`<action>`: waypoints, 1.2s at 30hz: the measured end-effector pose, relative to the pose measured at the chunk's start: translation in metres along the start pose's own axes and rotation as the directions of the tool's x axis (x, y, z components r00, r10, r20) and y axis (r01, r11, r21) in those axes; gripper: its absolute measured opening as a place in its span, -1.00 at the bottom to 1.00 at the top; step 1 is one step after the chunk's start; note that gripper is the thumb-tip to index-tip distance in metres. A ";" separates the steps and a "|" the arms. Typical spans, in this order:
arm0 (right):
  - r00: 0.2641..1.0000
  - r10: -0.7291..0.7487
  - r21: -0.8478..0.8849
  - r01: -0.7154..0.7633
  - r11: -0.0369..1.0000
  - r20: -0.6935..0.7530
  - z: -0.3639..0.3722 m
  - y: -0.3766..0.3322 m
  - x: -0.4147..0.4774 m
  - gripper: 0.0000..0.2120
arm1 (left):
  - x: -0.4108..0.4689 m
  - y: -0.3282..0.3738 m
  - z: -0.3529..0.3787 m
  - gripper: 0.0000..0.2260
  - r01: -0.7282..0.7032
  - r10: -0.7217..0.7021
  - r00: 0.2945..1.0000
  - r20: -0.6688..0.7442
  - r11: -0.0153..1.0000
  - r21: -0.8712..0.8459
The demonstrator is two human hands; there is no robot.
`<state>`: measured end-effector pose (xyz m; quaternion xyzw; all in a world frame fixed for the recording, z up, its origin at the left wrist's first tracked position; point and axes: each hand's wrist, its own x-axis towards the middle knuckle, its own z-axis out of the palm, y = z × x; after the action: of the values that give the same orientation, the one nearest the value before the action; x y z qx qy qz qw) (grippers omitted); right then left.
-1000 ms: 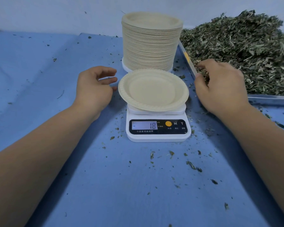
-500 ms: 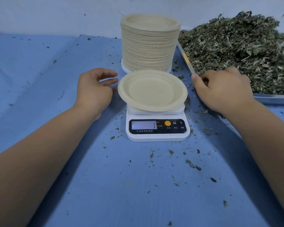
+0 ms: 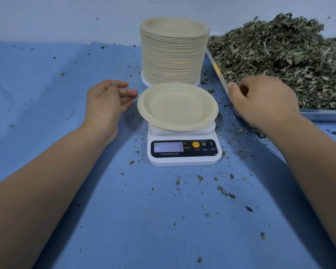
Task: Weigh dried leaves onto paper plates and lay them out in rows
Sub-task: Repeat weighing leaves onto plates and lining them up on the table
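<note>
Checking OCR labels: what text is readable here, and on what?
"M" and "T": front panel of the scale.
"开/关": under its orange button.
"今选家用厨房秤": below the display.
Display reading: washed out, unreadable.
Labels under "M" and "T": too small.

1. Small workshop-style bench for portioning plant material.
2. Metal tray [image 3: 322, 114] heaped with dried leaves [image 3: 279, 55], a bulk quantity.
3. Tall stack of paper plates [image 3: 173, 55] directly behind a digital scale [image 3: 183, 152].
4. Blue cloth [image 3: 144, 220] covers the surface, littered with leaf crumbs [image 3: 223, 191]; bare pale wall [image 3: 66, 16] behind.
</note>
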<state>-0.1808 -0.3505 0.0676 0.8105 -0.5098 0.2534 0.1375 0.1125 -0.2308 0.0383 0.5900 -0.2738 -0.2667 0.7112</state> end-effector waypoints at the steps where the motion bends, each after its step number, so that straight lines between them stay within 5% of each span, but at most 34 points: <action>1: 1.000 0.005 -0.025 -0.005 1.000 0.004 -0.001 0.002 0.001 -0.48 | 0.000 0.000 -0.001 -0.70 -0.004 0.004 1.000 -0.008 1.000 0.008; 7: 0.907 0.179 -0.118 -0.144 0.982 0.382 0.002 0.009 -0.001 -0.23 | -0.001 0.006 -0.002 -0.65 0.006 -0.005 0.999 -0.036 1.000 0.023; 12: 0.944 0.075 -0.117 -0.039 0.992 0.321 0.006 0.004 -0.003 -0.32 | -0.008 0.013 -0.002 -0.56 -0.057 0.066 0.997 -0.038 0.981 0.188; 17: 0.983 0.000 -0.037 0.007 0.999 0.186 0.012 -0.003 -0.005 -0.43 | -0.023 0.015 0.003 -0.65 -0.284 0.290 0.957 0.019 0.916 0.282; 20: 0.987 0.009 -0.043 -0.002 0.999 0.162 0.015 -0.001 -0.005 -0.46 | -0.037 0.015 0.008 -0.72 -0.546 0.539 0.830 0.144 0.730 0.412; 23: 0.989 0.006 -0.042 0.000 0.999 0.146 0.017 0.000 -0.006 -0.47 | -0.053 0.017 0.016 -0.74 -0.803 0.726 0.572 0.382 0.400 0.443; 26: 0.992 0.011 -0.038 -0.006 0.999 0.125 0.018 0.000 -0.006 -0.45 | -0.064 0.021 0.025 -0.74 -0.934 0.749 0.305 0.588 0.114 0.339; 29: 0.995 0.024 -0.036 -0.021 0.999 0.099 0.019 0.000 -0.006 -0.44 | -0.077 0.024 0.033 -0.73 -0.967 0.638 0.120 0.761 -0.098 0.235; 32: 0.996 0.036 -0.026 -0.034 0.999 0.077 0.019 -0.001 -0.007 -0.46 | -0.091 0.024 0.039 -0.76 -0.981 0.500 0.045 0.865 -0.140 0.133; 36: 0.995 0.048 -0.026 -0.046 0.999 0.091 0.016 -0.002 -0.007 -0.49 | -0.105 0.020 0.046 -0.70 -0.970 0.364 0.105 0.926 -0.169 0.176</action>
<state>-0.1774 -0.3523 0.0501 0.8074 -0.5375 0.2130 0.1178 0.0066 -0.1856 0.0571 0.4319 -0.8549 0.2185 0.1870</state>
